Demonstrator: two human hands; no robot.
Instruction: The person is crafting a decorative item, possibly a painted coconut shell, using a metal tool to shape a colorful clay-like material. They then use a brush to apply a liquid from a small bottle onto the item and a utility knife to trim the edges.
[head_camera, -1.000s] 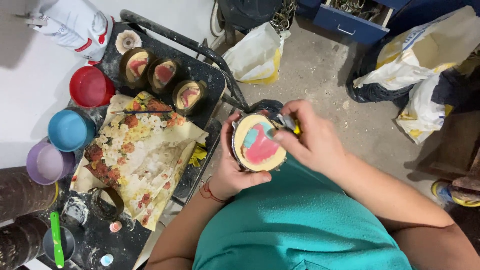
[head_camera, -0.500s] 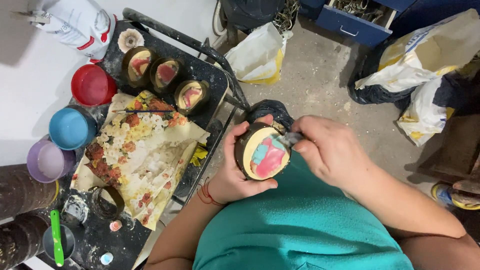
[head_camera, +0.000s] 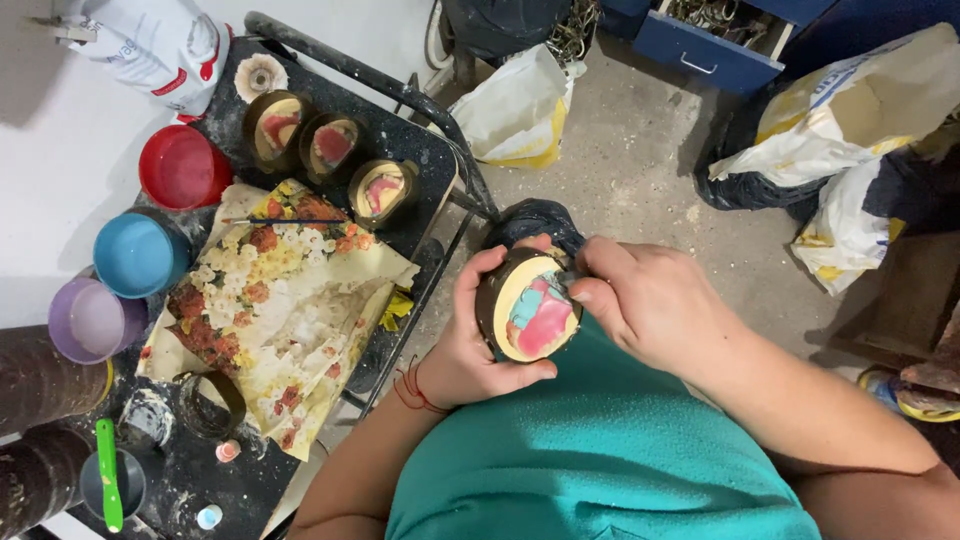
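L hand (head_camera: 470, 340) grips round mould (head_camera: 530, 308) — R hand (head_camera: 640, 300) touching.

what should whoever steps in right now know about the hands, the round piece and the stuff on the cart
Left hand cradles a round dark-rimmed disc with cream, teal and pink paint over the lap.
Right hand pinches a small tool, mostly hidden, at the disc's upper right edge.
On the black speckled cart: three similar painted discs, a thin brush on flowered paper, red, blue and purple cups.
Done: the held disc carries three colours.
Left: cannot tell how much remains.
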